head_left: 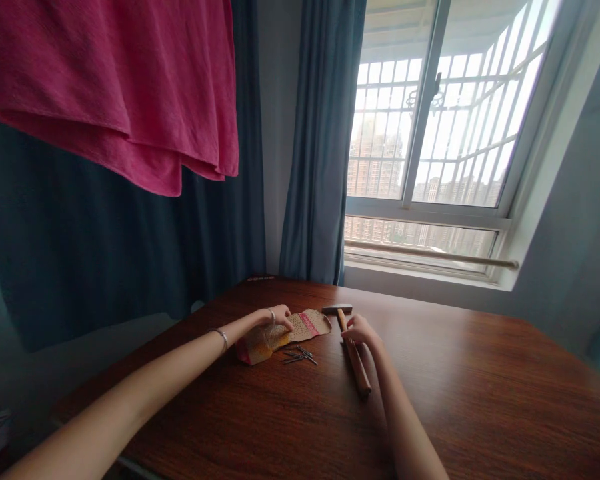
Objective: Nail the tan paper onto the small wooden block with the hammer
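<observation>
1. High on the left hangs a pink cloth (pixel 115 87), draped in front of a dark blue curtain (pixel 80 253).
2. Below it stretches the wooden table (pixel 455 400), its dark top reaching back to the wall under the window.
3. The left hand (pixel 279 316) lies on a small woven pouch (pixel 280 335) — fingers curled down and pressed onto the fabric, pinning it flat to the table rather than lifting it. A thin bangle (pixel 222 335) sits on that forearm.
4. Just beside the pouch, on its near-right edge, a few nails (pixel 300 355) lie loose on the wood.
5. Next comes a hammer (pixel 353 350), lying flat with its metal head just beside the pouch's far end and its wooden handle pointing back toward the person.
6. The right hand (pixel 360 329) rests at the handle's upper part — fingers bent around it, touching; whether they truly clasp it I cannot tell.
7. At the far right, a barred window (pixel 445 133) shows tower blocks outside.
</observation>
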A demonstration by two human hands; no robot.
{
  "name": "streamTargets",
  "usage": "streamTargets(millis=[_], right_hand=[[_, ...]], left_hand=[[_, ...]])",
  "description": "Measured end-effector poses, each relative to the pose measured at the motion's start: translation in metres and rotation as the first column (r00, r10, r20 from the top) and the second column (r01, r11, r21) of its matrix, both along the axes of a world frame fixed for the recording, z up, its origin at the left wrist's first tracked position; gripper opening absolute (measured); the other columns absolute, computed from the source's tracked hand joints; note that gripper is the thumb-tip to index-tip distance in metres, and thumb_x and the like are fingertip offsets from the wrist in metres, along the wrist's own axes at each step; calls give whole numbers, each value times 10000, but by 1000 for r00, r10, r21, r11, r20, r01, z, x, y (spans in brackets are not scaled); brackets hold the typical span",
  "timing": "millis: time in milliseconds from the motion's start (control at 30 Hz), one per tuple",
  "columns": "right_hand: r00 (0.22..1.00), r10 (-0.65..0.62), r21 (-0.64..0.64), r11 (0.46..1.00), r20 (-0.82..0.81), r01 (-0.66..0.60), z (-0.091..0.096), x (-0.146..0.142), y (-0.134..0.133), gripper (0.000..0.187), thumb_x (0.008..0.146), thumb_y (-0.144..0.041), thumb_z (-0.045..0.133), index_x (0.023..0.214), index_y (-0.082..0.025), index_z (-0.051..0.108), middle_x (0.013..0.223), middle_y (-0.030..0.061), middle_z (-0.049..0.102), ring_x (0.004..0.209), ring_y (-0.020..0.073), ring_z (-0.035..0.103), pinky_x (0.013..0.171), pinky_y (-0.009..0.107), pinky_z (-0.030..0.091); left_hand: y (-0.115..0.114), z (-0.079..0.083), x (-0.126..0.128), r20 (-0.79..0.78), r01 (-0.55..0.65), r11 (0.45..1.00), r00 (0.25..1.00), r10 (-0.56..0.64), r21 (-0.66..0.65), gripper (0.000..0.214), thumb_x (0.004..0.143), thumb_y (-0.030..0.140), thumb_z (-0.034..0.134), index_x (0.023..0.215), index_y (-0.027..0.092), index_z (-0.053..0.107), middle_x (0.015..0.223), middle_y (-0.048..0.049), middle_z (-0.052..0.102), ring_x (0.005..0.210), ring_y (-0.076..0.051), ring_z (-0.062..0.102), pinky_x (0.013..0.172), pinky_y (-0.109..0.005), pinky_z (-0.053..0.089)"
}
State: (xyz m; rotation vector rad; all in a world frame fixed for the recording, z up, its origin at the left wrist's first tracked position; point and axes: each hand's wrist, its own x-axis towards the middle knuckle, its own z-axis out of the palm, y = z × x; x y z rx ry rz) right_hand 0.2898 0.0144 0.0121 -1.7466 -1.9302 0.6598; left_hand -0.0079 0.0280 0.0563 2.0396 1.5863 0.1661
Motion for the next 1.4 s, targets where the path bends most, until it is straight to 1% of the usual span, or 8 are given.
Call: streamTargets(millis=[133, 300, 433, 733, 1000, 1200, 1300, 1400], right_hand=[[1000, 22, 82, 996, 0, -22, -5, -22, -2, 221, 574, -300, 713, 689, -136, 620, 729, 73, 656, 649, 172, 585, 520, 229, 373], [999, 40, 177, 984, -32, -33, -11, -42, -5, 209, 728, -339, 587, 722, -139, 645, 757, 93, 674, 680, 165, 589, 590, 231, 376], [996, 32, 225, 974, -85, -12, -13, -39, -6, 283, 817, -330, 453, 812, -137, 660, 807, 100, 686, 712, 160, 595, 617, 222, 381], [982, -29, 276, 958, -189, 81, -22, -23, -14, 365, 814, -320, 358, 656, -163, 647, 630, 35, 656, 627, 155, 588, 578, 207, 384], [959, -31, 254, 961, -283, 106, -20, -24, -16, 325, 778, -328, 414, 676, -163, 676, 665, 57, 676, 657, 171, 610, 601, 223, 408], [924, -32, 219, 968, -382, 124, -17, -24, -15, 344, 767, -359, 420, 723, -140, 682, 643, 67, 673, 613, 166, 607, 571, 236, 433], [895, -37, 211, 967, -444, 144, -5, -19, -9, 395, 770, -381, 396, 872, -110, 665, 694, 78, 678, 589, 157, 602, 512, 235, 441], [869, -36, 240, 955, -493, 176, 21, -5, -2, 420, 767, -361, 395, 1009, -99, 616, 798, 97, 680, 639, 158, 612, 532, 242, 460]], left_hand=[[-5, 10, 2, -47, 48, 998, 998, -50, -27, 409, 454, 377, 696, 782, 145, 620, 752, 6, 612, 712, -170, 536, 621, -231, 390], [-5, 11, 2, -57, 67, 998, 996, -68, -20, 424, 422, 367, 711, 778, 161, 611, 757, 12, 598, 702, -167, 524, 620, -228, 385], [2, 5, -2, -57, 50, 996, 997, -54, -71, 396, 406, 350, 716, 741, 165, 616, 704, 23, 588, 641, -154, 510, 588, -233, 379], [14, -5, -9, -47, 10, 982, 999, -19, -188, 337, 376, 342, 739, 627, 140, 638, 570, 14, 576, 517, -131, 470, 515, -252, 367], [5, 10, -9, 104, 1, 989, 994, 15, -147, 309, 416, 273, 723, 670, 130, 623, 696, -19, 629, 645, -180, 555, 555, -254, 425], [-1, 25, -15, 227, 3, 976, 973, 47, -216, 335, 459, 202, 702, 776, 124, 628, 693, -23, 645, 660, -202, 592, 592, -288, 464], [-5, 42, -7, 308, 46, 963, 950, 39, -266, 353, 481, 176, 698, 821, 112, 628, 718, -29, 658, 674, -210, 603, 601, -302, 482], [-6, 60, 9, 363, 153, 941, 931, -35, -301, 402, 454, 162, 729, 842, 128, 632, 766, -29, 670, 683, -206, 615, 615, -306, 498]])
